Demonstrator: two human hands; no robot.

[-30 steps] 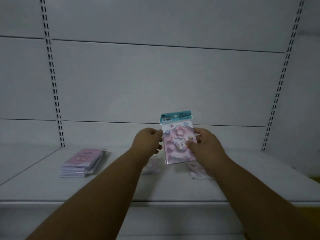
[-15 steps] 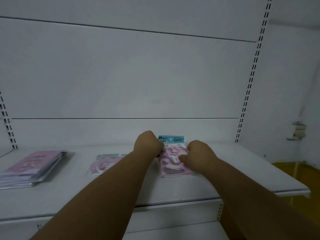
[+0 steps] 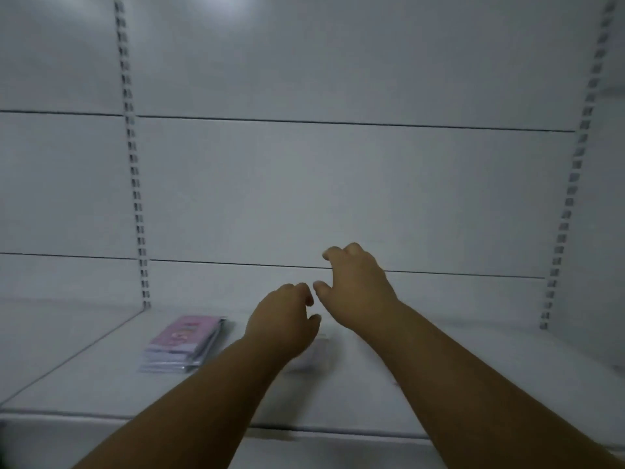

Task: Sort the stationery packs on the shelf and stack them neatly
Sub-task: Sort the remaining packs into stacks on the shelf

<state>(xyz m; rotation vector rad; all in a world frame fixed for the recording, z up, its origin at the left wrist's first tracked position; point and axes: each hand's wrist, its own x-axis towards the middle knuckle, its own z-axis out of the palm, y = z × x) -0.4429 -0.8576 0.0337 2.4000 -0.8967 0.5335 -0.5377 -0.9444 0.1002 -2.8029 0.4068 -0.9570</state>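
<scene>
- Both bare arms reach over a white shelf (image 3: 338,394), hands raised above its surface.
- The left hand (image 3: 282,321) hangs with fingers loosely curled, holding nothing.
- The right hand (image 3: 355,286), higher and just beside it, is likewise loosely curled and empty.
- A stack of pink stationery packs (image 3: 184,345) lies flat on the shelf, left of the left forearm.
- A pale pack (image 3: 313,353), blurred, shows just under the left wrist.

White metal shelf unit (image 3: 338,394) fills view. Back panel (image 3: 338,191) pale, crossed by two thin horizontal seams. Slotted uprights (image 3: 135,184) left and right. Dim light, soft glare patch at top.
</scene>
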